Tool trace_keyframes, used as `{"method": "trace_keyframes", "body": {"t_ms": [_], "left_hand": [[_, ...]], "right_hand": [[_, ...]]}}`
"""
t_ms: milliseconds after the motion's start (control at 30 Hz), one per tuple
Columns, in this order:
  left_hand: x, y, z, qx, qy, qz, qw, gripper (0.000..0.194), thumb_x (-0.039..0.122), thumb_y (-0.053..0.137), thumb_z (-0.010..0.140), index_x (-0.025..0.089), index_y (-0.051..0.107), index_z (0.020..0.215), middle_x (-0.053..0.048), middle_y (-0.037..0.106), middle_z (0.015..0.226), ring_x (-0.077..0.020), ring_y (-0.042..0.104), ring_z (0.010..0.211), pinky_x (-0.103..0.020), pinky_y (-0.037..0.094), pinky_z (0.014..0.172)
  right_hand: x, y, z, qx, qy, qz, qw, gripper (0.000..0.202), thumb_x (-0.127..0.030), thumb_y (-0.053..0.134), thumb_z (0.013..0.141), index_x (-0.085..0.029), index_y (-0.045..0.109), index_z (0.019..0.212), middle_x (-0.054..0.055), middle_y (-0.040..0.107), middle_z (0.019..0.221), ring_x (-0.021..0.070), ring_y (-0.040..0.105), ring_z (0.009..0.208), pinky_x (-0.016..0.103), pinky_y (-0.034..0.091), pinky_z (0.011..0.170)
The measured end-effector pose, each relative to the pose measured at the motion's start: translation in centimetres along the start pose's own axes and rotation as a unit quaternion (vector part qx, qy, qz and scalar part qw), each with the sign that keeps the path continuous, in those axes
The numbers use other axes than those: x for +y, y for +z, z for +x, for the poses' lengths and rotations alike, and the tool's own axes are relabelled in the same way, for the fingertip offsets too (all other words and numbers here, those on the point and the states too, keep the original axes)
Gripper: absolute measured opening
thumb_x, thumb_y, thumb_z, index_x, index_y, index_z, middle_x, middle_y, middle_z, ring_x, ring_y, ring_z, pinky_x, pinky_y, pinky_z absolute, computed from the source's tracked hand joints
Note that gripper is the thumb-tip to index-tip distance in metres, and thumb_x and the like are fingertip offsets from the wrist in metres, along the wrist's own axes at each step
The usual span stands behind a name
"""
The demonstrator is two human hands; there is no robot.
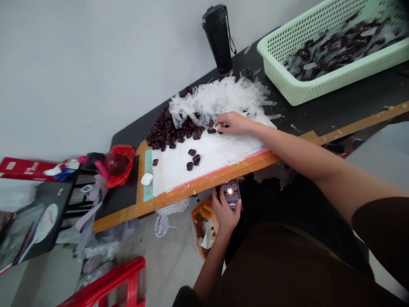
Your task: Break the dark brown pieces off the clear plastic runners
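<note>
My left hand (226, 212) is wrapped round a smartphone (236, 198) with a lit screen, held below the table's front edge. Above the white work surface (172, 174), my right hand (234, 123) has its fingers bent together at the near side of a heap of clear plastic strips (223, 96). Small dark brown pieces lie right by those fingertips, and what they pinch is too small to make out. A pile of glossy dark brown pieces (164, 131) lies to the left. Several loose pieces (196, 159) sit nearer the front.
A light green basket (297, 87) of dark parts and clear strips stands at the right. At the back is a black tumbler (219, 40). A white case (147, 179) lies at the left, near a red basket (119, 181). Below are a red stool (118, 281) and an orange bin (196, 217).
</note>
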State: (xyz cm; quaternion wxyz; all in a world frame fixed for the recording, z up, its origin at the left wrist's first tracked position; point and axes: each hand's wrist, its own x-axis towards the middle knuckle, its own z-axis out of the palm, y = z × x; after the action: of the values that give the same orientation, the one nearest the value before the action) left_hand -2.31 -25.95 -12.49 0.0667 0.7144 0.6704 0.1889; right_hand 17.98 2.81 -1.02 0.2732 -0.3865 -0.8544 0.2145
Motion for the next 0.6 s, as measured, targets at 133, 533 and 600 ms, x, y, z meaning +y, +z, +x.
{"method": "trace_keyframes", "body": {"t_ms": [133,533,600], "left_hand": [[-0.31,0.24,-0.09,-0.005,0.020,0.010,1.000,0.068,0.045,0.060,0.081,0.013,0.041,0.138,-0.024,0.024,0.150,-0.0364,0.030,0.139,-0.052,0.036,0.106],[-0.07,0.25,-0.03,-0.010,-0.018,-0.004,1.000,0.083,0.049,0.059,0.080,0.011,0.025,0.145,-0.025,0.027,0.148,-0.0378,0.032,0.137,-0.053,0.035,0.106],[0.13,0.21,0.11,-0.025,-0.036,0.000,0.999,0.087,0.052,0.060,0.078,0.010,0.023,0.145,-0.026,0.036,0.142,-0.0381,0.039,0.132,-0.051,0.038,0.103]], "right_hand": [[0.01,0.00,-0.01,0.001,-0.001,-0.001,1.000,0.024,-0.027,0.056,0.084,-0.018,0.067,0.103,0.008,0.065,0.093,0.0187,0.055,0.079,0.030,0.039,0.075],[0.04,0.04,0.02,0.003,0.001,-0.006,1.000,0.025,-0.026,0.056,0.083,-0.018,0.068,0.103,0.008,0.066,0.093,0.0186,0.055,0.078,0.031,0.039,0.075],[0.04,0.03,0.01,0.002,0.001,-0.002,1.000,0.024,-0.027,0.057,0.083,-0.019,0.067,0.103,0.008,0.066,0.093,0.0190,0.056,0.078,0.031,0.040,0.076]]}}
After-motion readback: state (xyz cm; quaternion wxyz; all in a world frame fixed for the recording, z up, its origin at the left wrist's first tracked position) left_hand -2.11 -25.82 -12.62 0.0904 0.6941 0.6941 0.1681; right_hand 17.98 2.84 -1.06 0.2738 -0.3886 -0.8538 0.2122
